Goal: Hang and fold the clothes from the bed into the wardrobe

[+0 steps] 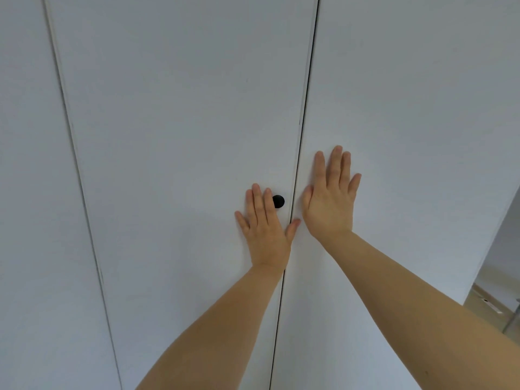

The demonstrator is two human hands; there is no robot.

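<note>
Head view is filled almost fully by the white wardrobe [174, 66], which stands straight in front of the person with its doors closed. A thin dark gap [305, 108] runs from top to bottom between the left door [183, 150] and the right door [408, 108]. Another white panel [25, 220] is at the far left.

The left hand [264, 229] lies flat on the left door, fingers straight and a little spread, holding nothing. Its forefinger lies against the left edge of a round black knob [279, 201], and its thumb tip reaches the gap.

The right hand [330, 198] lies flat on the right door, just beside the gap and somewhat higher than the left one. Its fingers are straight, pointing up, and it holds nothing. Both forearms are bare.

At the right edge, past the wardrobe, a small piece of pale floor [486, 302] shows.
</note>
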